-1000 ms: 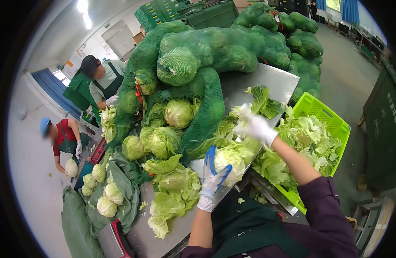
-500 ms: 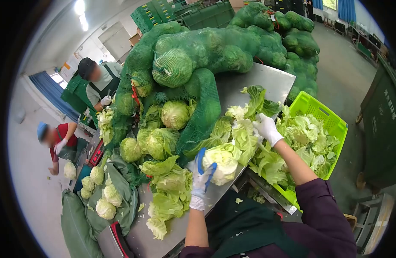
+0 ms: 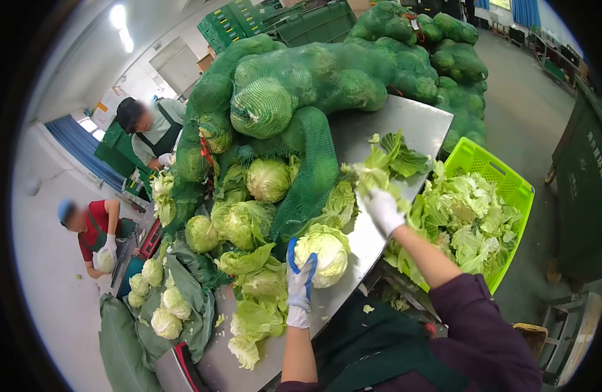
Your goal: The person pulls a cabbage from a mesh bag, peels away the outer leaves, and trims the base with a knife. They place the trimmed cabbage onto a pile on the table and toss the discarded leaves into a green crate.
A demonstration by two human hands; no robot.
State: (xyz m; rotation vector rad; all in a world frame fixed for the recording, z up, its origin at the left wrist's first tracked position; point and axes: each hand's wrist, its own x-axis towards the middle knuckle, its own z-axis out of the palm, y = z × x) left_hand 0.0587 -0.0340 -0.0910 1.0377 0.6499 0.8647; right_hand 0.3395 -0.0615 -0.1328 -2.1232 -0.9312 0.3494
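My left hand [image 3: 301, 284], in a white and blue glove, grips a trimmed pale cabbage [image 3: 323, 256] from its left side over the metal table [image 3: 418, 121]. My right hand [image 3: 384, 212], in a white glove, is smeared by motion. It is up against blurred loose cabbage leaves [image 3: 374, 175]; its finger closure cannot be made out. A darker leaf [image 3: 405, 158] lies just beyond them. Torn outer leaves [image 3: 258, 313] are heaped left of my left hand. Untrimmed cabbages [image 3: 243, 223] spill from an opened green net bag [image 3: 317, 166].
Full net bags of cabbages [image 3: 307, 72] are piled at the back. A lime-green crate [image 3: 520, 225] of leaves stands to the right, near a dark green bin [image 3: 585, 176]. Several trimmed cabbages [image 3: 166, 323] lie left. Two co-workers [image 3: 160, 134] work at far left.
The cabbage in my left hand has turned more upright and shifted slightly left. My right hand has moved left and down. Leaves beside the cabbage have shifted up the table, baring metal.
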